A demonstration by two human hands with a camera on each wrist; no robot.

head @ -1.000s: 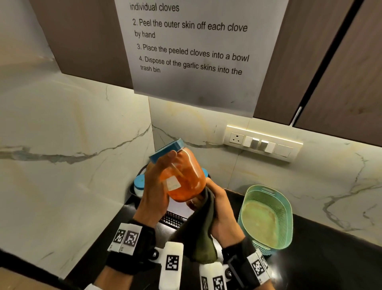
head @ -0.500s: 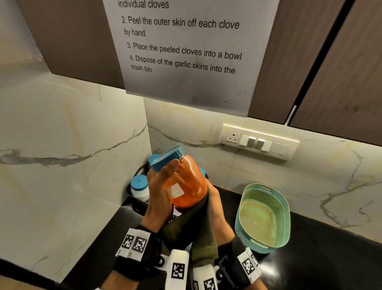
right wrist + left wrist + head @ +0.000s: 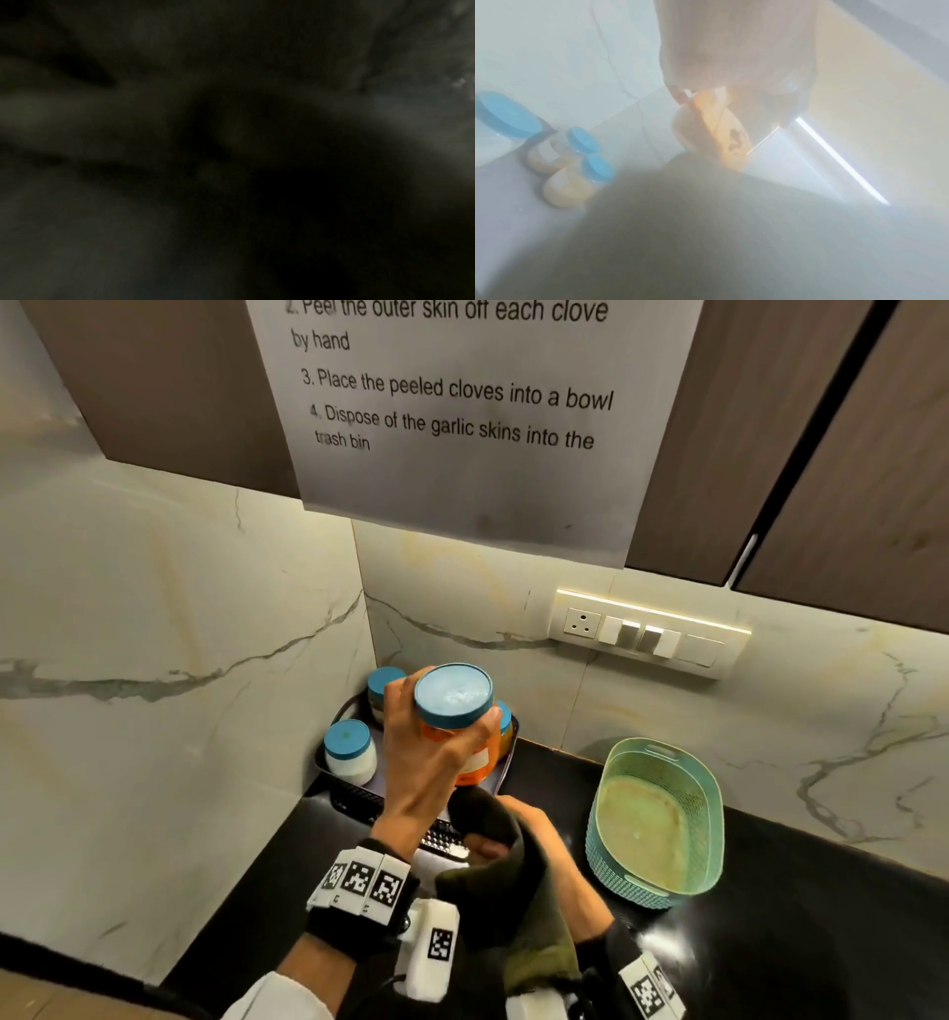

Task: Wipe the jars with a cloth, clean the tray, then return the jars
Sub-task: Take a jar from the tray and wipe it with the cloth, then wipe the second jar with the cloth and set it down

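**Orange jar held above the tray**

Orange contents show through the jar [image 3: 475, 752] your left hand [image 3: 421, 762] grips just under its blue lid [image 3: 453, 694], fingers curled round it, above the dark tray [image 3: 354, 801] in the counter's corner. Your right hand [image 3: 534, 834] sits just below the jar, fingers curled round a dark green cloth [image 3: 508, 891] that drapes over your wrist. Three more blue-lidded jars stand in the tray: a white one [image 3: 350, 752] at the left, one [image 3: 382, 690] at the back, one [image 3: 506, 724] partly hidden behind the held jar. A teal basket [image 3: 662, 819] stands on the black counter [image 3: 821, 916] to the right. The right wrist view is dark.
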